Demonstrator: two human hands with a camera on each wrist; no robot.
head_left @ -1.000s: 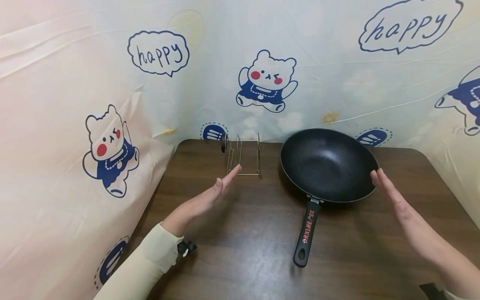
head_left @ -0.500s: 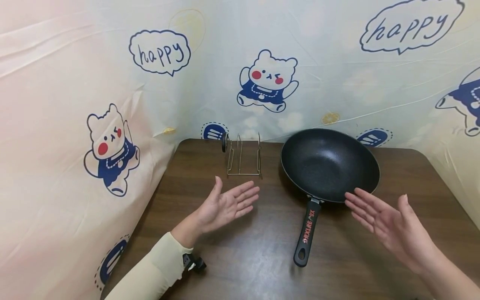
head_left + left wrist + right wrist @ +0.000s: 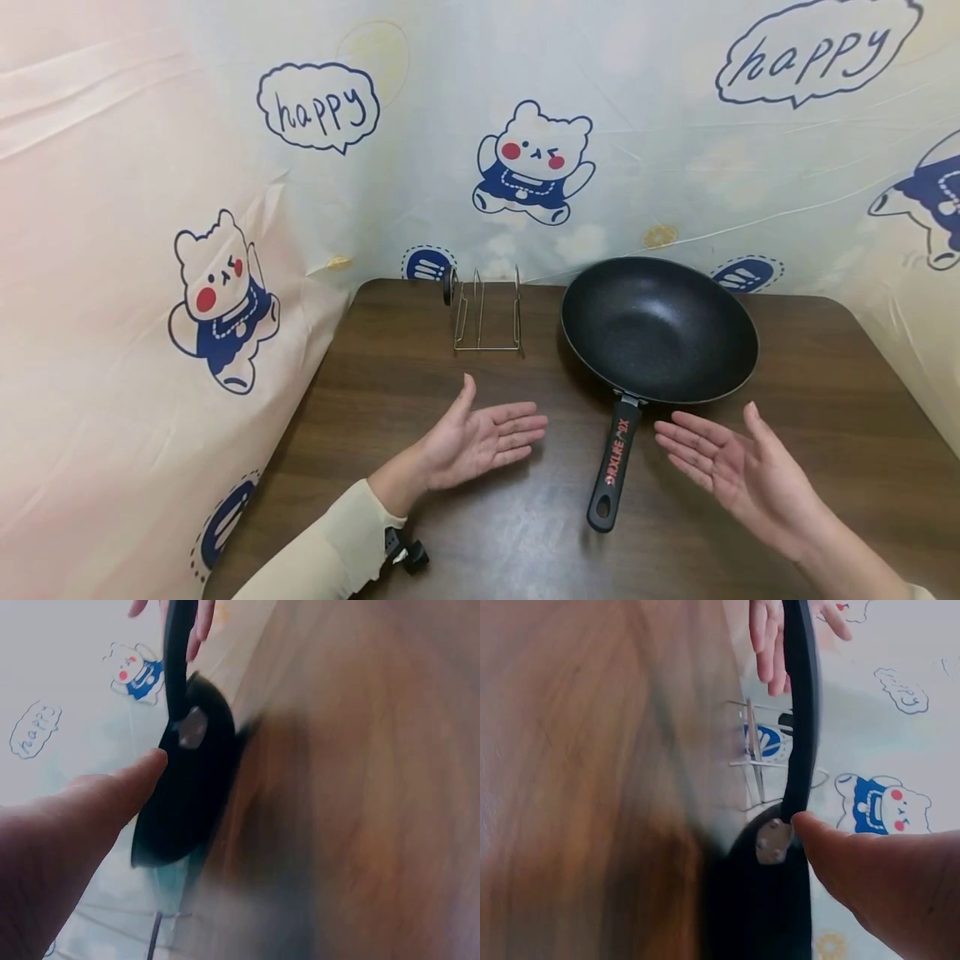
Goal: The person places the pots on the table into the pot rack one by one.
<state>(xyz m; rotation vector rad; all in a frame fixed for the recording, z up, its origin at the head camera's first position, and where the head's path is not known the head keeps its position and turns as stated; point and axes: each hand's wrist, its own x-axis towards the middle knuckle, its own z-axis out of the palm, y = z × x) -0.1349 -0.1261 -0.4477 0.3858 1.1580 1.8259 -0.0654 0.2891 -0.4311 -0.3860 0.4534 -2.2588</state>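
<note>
With a black pan (image 3: 660, 333) resting on the wooden tabletop (image 3: 510, 542), right of a wire rack (image 3: 480, 317), and with left hand (image 3: 474, 443) and right hand (image 3: 741, 471) extended on either side of the handle (image 3: 616, 462), near but apart from it, both straight-fingered with thumbs raised

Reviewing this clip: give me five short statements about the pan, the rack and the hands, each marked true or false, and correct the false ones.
1. In the head view, the pan is right of the rack. True.
2. In the head view, the handle lies between the left hand and the right hand. True.
3. The pan is upside down. False: its open side faces up.
4. The right hand grips the handle. False: it is open and holds nothing.
5. The handle points at the back wall. False: it points toward the person.
</note>
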